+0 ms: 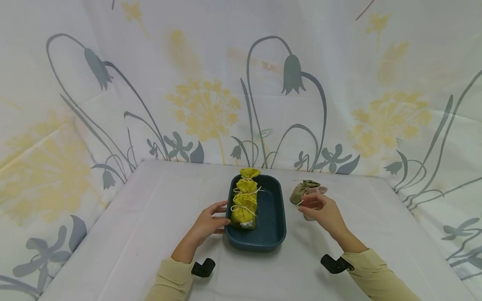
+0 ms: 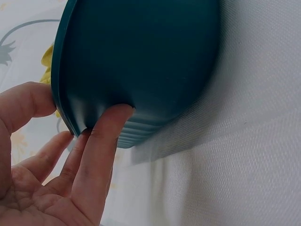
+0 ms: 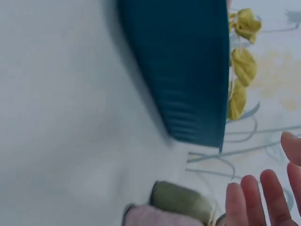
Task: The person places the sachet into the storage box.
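In the head view, the blue tray (image 1: 270, 209) with yellow pouches (image 1: 245, 202) is seen at centre, the green pouch (image 1: 297, 195) and pink pouch (image 1: 315, 190) at right. In the left wrist view, the tray is pinched at its rim by the left hand (image 2: 51, 188); in the right wrist view, the right hand (image 3: 274, 197) is seen loosely spread at lower right, near both pouches.

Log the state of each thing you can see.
Tray: on the table, partly filled.
Three yellow pouches: tied, lined up in the tray.
Green pouch: upright on the table.
Pink pouch: upright beside it, partly hidden.
Left hand: holds the tray.
Right hand: by the pink pouch.
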`<state>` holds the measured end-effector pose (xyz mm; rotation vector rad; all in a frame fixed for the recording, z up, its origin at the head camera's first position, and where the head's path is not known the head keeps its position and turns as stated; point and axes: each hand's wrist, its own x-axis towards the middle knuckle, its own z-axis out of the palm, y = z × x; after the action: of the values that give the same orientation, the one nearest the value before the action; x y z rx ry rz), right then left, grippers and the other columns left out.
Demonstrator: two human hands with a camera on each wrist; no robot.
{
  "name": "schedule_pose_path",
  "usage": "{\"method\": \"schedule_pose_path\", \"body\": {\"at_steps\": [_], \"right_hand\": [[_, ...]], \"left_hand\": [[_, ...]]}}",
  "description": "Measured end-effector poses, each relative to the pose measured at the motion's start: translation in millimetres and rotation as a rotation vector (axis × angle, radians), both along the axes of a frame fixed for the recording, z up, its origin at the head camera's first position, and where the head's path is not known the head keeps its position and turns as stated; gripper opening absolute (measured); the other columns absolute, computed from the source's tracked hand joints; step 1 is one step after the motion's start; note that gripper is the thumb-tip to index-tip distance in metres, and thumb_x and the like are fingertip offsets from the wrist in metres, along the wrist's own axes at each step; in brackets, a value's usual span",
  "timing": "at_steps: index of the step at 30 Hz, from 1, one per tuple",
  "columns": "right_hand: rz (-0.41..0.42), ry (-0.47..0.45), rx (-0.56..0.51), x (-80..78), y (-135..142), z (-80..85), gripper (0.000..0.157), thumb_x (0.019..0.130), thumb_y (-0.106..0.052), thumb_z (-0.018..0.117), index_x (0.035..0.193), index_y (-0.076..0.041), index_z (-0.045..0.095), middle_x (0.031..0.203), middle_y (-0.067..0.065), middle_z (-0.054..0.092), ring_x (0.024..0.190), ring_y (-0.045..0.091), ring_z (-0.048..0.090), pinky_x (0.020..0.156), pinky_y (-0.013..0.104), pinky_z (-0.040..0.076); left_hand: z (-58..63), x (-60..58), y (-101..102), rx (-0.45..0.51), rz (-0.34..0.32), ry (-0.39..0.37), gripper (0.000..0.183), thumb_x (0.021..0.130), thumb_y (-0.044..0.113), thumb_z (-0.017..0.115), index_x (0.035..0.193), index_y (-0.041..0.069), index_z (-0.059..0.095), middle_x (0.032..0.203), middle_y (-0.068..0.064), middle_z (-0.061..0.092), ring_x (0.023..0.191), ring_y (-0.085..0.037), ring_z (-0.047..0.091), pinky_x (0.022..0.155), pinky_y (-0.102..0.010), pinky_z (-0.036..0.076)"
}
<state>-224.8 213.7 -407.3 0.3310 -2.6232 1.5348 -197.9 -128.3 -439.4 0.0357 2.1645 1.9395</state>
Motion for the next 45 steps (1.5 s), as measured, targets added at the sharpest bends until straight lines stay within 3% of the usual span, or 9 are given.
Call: {"method": "schedule_pose_path", "body": {"at_steps": [5, 9, 16, 20, 22, 28, 31, 36, 45], "right_hand": [[-0.035, 0.103, -0.014, 1.3, 19.1, -9.3, 0.034, 0.081, -0.014, 0.073, 0.108, 0.004, 0.061, 0.103, 0.019, 0.062, 0.088, 0.005, 0.057, 0.075, 0.015, 0.048], [-0.083, 0.117, -0.029, -1.3, 33.7, -17.1, 0.035, 0.081, -0.013, 0.073, 0.110, 0.004, 0.060, 0.103, 0.021, 0.060, 0.088, 0.004, 0.057, 0.073, 0.013, 0.048], [-0.141, 0.072, -0.011, -12.3, 55.3, -29.4, 0.042, 0.083, -0.018, 0.072, 0.116, 0.003, 0.058, 0.110, 0.020, 0.056, 0.094, 0.017, 0.054, 0.073, 0.011, 0.045], [-0.129, 0.028, 0.006, -20.4, 65.0, -33.5, 0.047, 0.083, -0.020, 0.071, 0.120, 0.005, 0.054, 0.120, 0.021, 0.051, 0.105, 0.028, 0.049, 0.075, 0.008, 0.043], [-0.098, -0.014, 0.005, -24.1, 69.7, -34.3, 0.051, 0.084, -0.022, 0.071, 0.123, 0.005, 0.051, 0.126, 0.021, 0.047, 0.111, 0.034, 0.047, 0.078, 0.013, 0.044], [0.040, -0.115, 0.014, -33.0, 81.4, -37.2, 0.055, 0.085, -0.022, 0.069, 0.129, 0.003, 0.047, 0.137, 0.023, 0.039, 0.121, 0.044, 0.041, 0.088, 0.046, 0.045], [0.077, -0.130, 0.019, -36.7, 84.5, -39.4, 0.050, 0.085, -0.021, 0.069, 0.126, 0.001, 0.050, 0.132, 0.019, 0.046, 0.119, 0.038, 0.045, 0.089, 0.040, 0.045], [0.085, -0.118, -0.006, -40.1, 85.6, -42.7, 0.037, 0.084, -0.016, 0.069, 0.113, 0.002, 0.056, 0.117, 0.010, 0.053, 0.104, 0.015, 0.055, 0.078, 0.022, 0.048], [-0.045, -0.114, 0.058, -35.1, 79.5, -46.1, 0.044, 0.082, -0.029, 0.072, 0.110, 0.002, 0.060, 0.117, 0.012, 0.054, 0.087, 0.001, 0.057, 0.072, 0.026, 0.048]], "left_hand": [[13.2, 7.0, 1.4, 0.001, -0.005, 0.000, 0.058, 0.087, -0.001, 0.060, 0.140, 0.003, 0.038, 0.131, -0.023, 0.044, 0.105, -0.032, 0.057, 0.073, -0.043, 0.054], [27.4, 15.3, 3.3, -0.001, -0.006, 0.003, 0.057, 0.087, -0.002, 0.059, 0.140, 0.001, 0.038, 0.131, -0.025, 0.044, 0.107, -0.033, 0.056, 0.075, -0.043, 0.054], [2.0, 2.3, -0.2, -0.002, 0.001, 0.010, 0.060, 0.086, 0.002, 0.062, 0.141, 0.006, 0.038, 0.133, -0.023, 0.043, 0.108, -0.033, 0.056, 0.073, -0.043, 0.054], [1.6, 2.9, 0.3, 0.000, 0.001, 0.011, 0.060, 0.086, 0.004, 0.063, 0.141, 0.007, 0.038, 0.134, -0.022, 0.042, 0.109, -0.033, 0.056, 0.073, -0.043, 0.054], [1.7, 3.1, 0.2, -0.002, 0.002, 0.011, 0.060, 0.086, 0.004, 0.063, 0.141, 0.007, 0.038, 0.134, -0.022, 0.043, 0.109, -0.033, 0.056, 0.074, -0.043, 0.054], [1.9, 3.5, -0.1, -0.005, 0.002, 0.016, 0.060, 0.086, 0.004, 0.063, 0.141, 0.006, 0.038, 0.133, -0.022, 0.043, 0.108, -0.032, 0.056, 0.073, -0.043, 0.055], [1.4, 3.4, -0.3, -0.004, 0.000, 0.016, 0.060, 0.086, 0.004, 0.063, 0.141, 0.006, 0.038, 0.133, -0.022, 0.043, 0.108, -0.032, 0.056, 0.073, -0.043, 0.054], [0.7, 2.7, -0.3, -0.008, -0.002, 0.015, 0.060, 0.086, 0.004, 0.063, 0.141, 0.006, 0.039, 0.133, -0.022, 0.044, 0.108, -0.032, 0.056, 0.073, -0.042, 0.055], [1.4, 2.9, -0.1, -0.010, 0.001, 0.016, 0.060, 0.086, 0.004, 0.063, 0.141, 0.006, 0.039, 0.132, -0.022, 0.044, 0.108, -0.032, 0.056, 0.073, -0.042, 0.055]]}}
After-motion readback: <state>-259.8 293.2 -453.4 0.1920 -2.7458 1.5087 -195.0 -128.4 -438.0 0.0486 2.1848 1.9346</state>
